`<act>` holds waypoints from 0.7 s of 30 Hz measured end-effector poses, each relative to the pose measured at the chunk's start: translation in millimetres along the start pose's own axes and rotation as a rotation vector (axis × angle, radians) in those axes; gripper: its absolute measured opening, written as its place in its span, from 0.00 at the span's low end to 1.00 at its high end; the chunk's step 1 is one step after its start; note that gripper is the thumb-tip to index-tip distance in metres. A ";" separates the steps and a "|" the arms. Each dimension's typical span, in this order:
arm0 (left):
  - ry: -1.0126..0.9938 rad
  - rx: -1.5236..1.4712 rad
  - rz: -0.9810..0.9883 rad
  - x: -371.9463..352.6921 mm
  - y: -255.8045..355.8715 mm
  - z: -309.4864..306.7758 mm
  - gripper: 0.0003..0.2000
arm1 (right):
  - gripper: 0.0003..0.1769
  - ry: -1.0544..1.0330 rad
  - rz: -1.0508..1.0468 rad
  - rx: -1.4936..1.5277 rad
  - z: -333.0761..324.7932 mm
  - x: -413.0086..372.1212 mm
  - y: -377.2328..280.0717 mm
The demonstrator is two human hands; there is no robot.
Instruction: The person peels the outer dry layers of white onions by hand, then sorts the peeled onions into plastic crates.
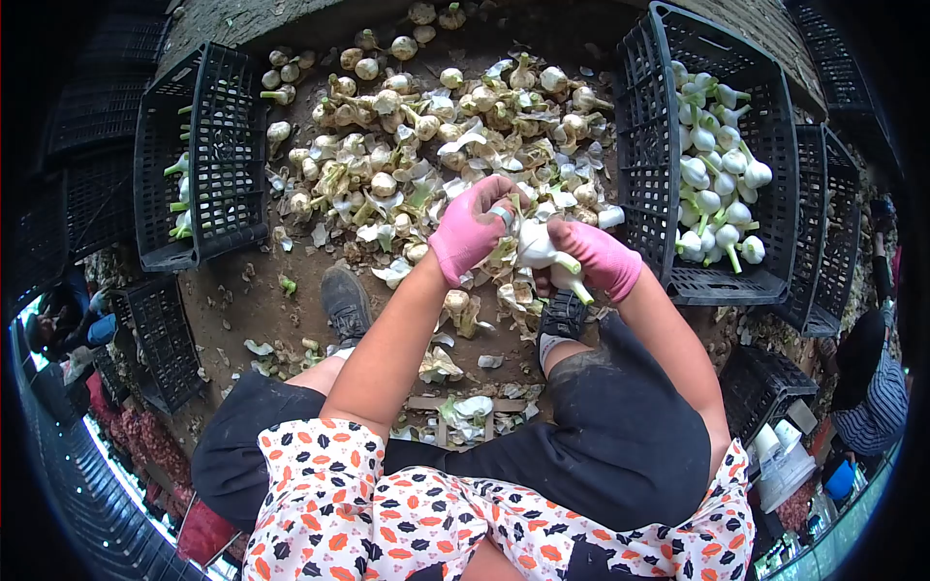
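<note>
My left hand [475,230], in a pink glove with bare fingertips, is closed in a pinch just above a white garlic bulb [536,242]. A pale strip of garlic skin shows at its fingertips; the exact grip is partly hidden. My right hand [596,259], gloved the same way, is wrapped around garlic bulbs. Two green-white cut stems stick out of it toward the lower right. Beneath both hands lie loose papery skins and a heap of unpeeled garlic [417,131] with brownish outer layers.
A black crate [644,145] on the right holds many clean white garlic bulbs [712,179]. Another black crate [228,165] at left has some with green stems. Shoes [346,300] and husks lie on the soil. Other people work at both edges, near stacked crates and white buckets [780,465].
</note>
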State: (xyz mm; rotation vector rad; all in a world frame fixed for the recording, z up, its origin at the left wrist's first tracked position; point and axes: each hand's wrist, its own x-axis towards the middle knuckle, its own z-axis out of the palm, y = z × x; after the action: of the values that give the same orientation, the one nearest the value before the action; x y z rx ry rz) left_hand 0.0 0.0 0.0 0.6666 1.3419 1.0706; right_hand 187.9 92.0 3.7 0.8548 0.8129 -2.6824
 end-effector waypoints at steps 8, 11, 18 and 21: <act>0.195 0.838 -0.073 13.0 -22.6 -7.9 0.16 | 0.37 -0.038 -0.065 -0.124 17.8 -1.4 3.5; 0.158 0.743 0.048 -10.8 -5.1 3.5 0.23 | 0.28 0.488 -0.274 -0.231 9.3 9.2 8.4; 0.297 0.232 0.530 -18.9 -13.4 35.7 0.16 | 0.25 0.615 -0.553 -0.511 4.3 19.9 18.2; 0.356 0.242 0.528 -15.4 -13.7 23.4 0.13 | 0.20 0.414 -0.443 -0.469 4.9 4.8 5.0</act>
State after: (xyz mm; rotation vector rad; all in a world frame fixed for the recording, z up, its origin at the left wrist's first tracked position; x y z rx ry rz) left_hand 27.3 -15.0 -1.7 1.0875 1.6670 1.5139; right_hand 183.5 85.0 2.0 1.2306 1.8259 -2.4830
